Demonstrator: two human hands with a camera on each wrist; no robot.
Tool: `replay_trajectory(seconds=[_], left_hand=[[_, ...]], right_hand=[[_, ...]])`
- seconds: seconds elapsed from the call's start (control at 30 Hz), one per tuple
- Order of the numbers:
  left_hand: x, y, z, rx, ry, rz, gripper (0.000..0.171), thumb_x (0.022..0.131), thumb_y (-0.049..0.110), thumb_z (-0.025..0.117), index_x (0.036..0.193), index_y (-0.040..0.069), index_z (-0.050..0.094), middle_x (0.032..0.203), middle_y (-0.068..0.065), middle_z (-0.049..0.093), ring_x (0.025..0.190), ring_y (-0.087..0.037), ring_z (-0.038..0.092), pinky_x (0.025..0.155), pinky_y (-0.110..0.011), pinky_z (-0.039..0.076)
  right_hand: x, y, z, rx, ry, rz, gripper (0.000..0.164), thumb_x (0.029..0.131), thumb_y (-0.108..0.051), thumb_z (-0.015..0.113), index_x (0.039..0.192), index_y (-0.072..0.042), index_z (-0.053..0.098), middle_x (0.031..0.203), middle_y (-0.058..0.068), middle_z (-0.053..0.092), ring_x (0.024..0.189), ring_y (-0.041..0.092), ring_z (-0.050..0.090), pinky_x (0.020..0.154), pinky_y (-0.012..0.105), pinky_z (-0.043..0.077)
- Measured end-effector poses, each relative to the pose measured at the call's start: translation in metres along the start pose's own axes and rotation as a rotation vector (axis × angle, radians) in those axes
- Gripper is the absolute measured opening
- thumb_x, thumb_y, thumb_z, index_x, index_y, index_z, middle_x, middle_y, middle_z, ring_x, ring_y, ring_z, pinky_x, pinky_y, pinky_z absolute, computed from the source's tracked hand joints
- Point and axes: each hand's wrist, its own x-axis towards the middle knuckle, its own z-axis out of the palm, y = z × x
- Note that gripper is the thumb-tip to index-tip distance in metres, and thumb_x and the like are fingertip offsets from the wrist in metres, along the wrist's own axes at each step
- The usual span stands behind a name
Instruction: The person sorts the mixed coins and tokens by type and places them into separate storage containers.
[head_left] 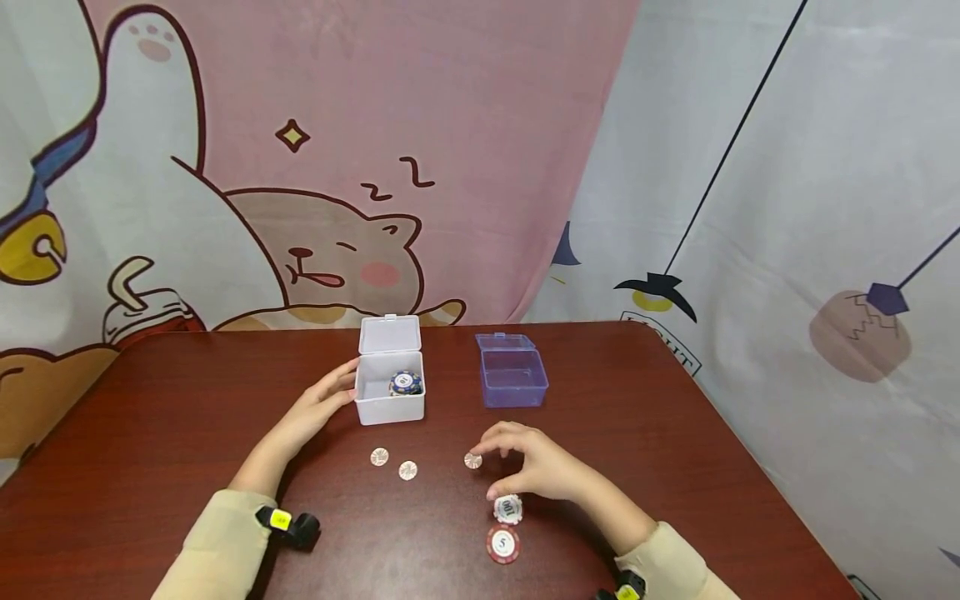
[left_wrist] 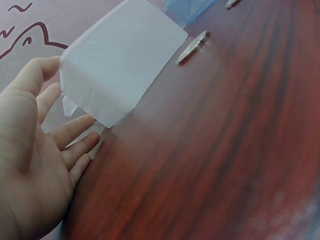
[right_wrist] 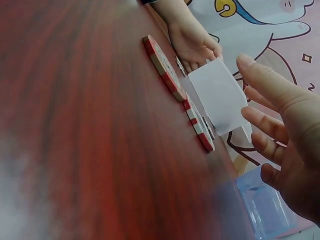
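Note:
My left hand [head_left: 318, 408] rests its fingertips against the left side of a white plastic box [head_left: 390, 408], whose lid stands flipped back. Inside the box lies a blue-edged poker chip [head_left: 406, 382]. My right hand [head_left: 536, 462] hovers over the table, thumb and fingers spread apart with nothing between them. Under its fingertips is a small coin [head_left: 472, 461], and just below the thumb lies a white poker chip [head_left: 508, 509] marked 100. A red poker chip [head_left: 503, 544] marked 5 lies nearer me. Two more coins, one left [head_left: 379, 457] and one right [head_left: 407, 471], lie before the box.
To the right of the white box stands a clear blue-purple plastic box [head_left: 513, 383], its lid also raised. Both boxes are near the back of the dark red wooden table [head_left: 360, 542]. A printed curtain [head_left: 487, 167] hangs behind the table's far edge.

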Motion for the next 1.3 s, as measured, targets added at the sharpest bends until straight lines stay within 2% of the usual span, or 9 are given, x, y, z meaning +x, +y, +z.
replay_trajectory(seconds=[0.13, 0.2, 0.3, 0.53, 0.63, 0.9, 1.1, 1.3], left_hand=[[0.0, -0.001, 0.0, -0.008, -0.002, 0.005, 0.056, 0.098, 0.016, 0.053, 0.15, 0.01, 0.032, 0.142, -0.026, 0.042, 0.129, -0.04, 0.037, 0.102, -0.058, 0.025], [0.001, -0.003, 0.0, -0.009, -0.001, 0.01, 0.055, 0.098, 0.015, 0.053, 0.15, 0.011, 0.033, 0.141, -0.026, 0.042, 0.129, -0.04, 0.038, 0.102, -0.058, 0.025], [0.002, -0.005, 0.0, -0.014, 0.001, 0.016, 0.055, 0.098, 0.014, 0.053, 0.149, 0.011, 0.034, 0.14, -0.025, 0.043, 0.128, -0.039, 0.04, 0.102, -0.057, 0.025], [0.002, -0.004, 0.0, -0.013, -0.002, 0.011, 0.055, 0.098, 0.016, 0.054, 0.149, 0.011, 0.034, 0.141, -0.025, 0.043, 0.129, -0.039, 0.039, 0.103, -0.057, 0.025], [0.001, -0.003, 0.0, -0.012, -0.004, 0.007, 0.055, 0.098, 0.017, 0.054, 0.15, 0.013, 0.033, 0.141, -0.024, 0.043, 0.129, -0.039, 0.038, 0.103, -0.057, 0.025], [-0.001, 0.0, 0.0, -0.008, -0.005, 0.005, 0.057, 0.098, 0.017, 0.053, 0.15, 0.013, 0.031, 0.142, -0.024, 0.041, 0.13, -0.038, 0.037, 0.103, -0.059, 0.025], [0.001, -0.001, 0.0, -0.009, -0.004, 0.006, 0.056, 0.098, 0.016, 0.053, 0.15, 0.013, 0.032, 0.142, -0.024, 0.042, 0.13, -0.038, 0.037, 0.103, -0.058, 0.024], [0.001, -0.001, 0.0, -0.002, -0.003, -0.002, 0.056, 0.098, 0.017, 0.053, 0.15, 0.013, 0.032, 0.143, -0.024, 0.041, 0.13, -0.038, 0.037, 0.103, -0.059, 0.024]], right_hand=[[-0.007, 0.001, -0.002, 0.012, -0.031, 0.0, 0.048, 0.07, -0.016, 0.085, 0.114, -0.003, 0.067, 0.107, 0.006, 0.063, 0.084, 0.026, 0.057, 0.068, 0.037, 0.048], [-0.012, 0.01, -0.002, 0.008, -0.049, -0.001, 0.049, 0.072, -0.022, 0.084, 0.115, -0.007, 0.067, 0.108, 0.002, 0.062, 0.084, 0.023, 0.057, 0.069, 0.034, 0.048], [-0.017, 0.011, -0.003, 0.007, -0.081, 0.006, 0.048, 0.072, -0.025, 0.083, 0.115, -0.009, 0.068, 0.107, 0.001, 0.063, 0.085, 0.02, 0.057, 0.072, 0.032, 0.048], [-0.028, 0.013, -0.003, 0.015, -0.159, 0.064, 0.048, 0.072, -0.025, 0.084, 0.117, -0.014, 0.068, 0.109, -0.007, 0.061, 0.092, 0.015, 0.056, 0.077, 0.028, 0.047], [-0.032, 0.014, -0.003, 0.0, -0.181, 0.063, 0.05, 0.071, -0.024, 0.084, 0.117, -0.015, 0.068, 0.11, -0.008, 0.061, 0.096, 0.013, 0.056, 0.081, 0.028, 0.046], [-0.033, 0.013, -0.003, -0.047, -0.206, 0.046, 0.05, 0.07, -0.023, 0.085, 0.116, -0.012, 0.068, 0.11, -0.003, 0.06, 0.099, 0.014, 0.055, 0.085, 0.029, 0.045], [-0.033, 0.012, -0.004, -0.055, -0.225, 0.088, 0.045, 0.07, -0.025, 0.084, 0.112, -0.017, 0.069, 0.108, -0.007, 0.057, 0.097, 0.01, 0.053, 0.085, 0.027, 0.045], [-0.033, 0.015, -0.003, -0.041, -0.212, 0.091, 0.04, 0.071, -0.026, 0.084, 0.107, -0.019, 0.07, 0.107, -0.008, 0.058, 0.093, 0.009, 0.054, 0.081, 0.026, 0.046]])
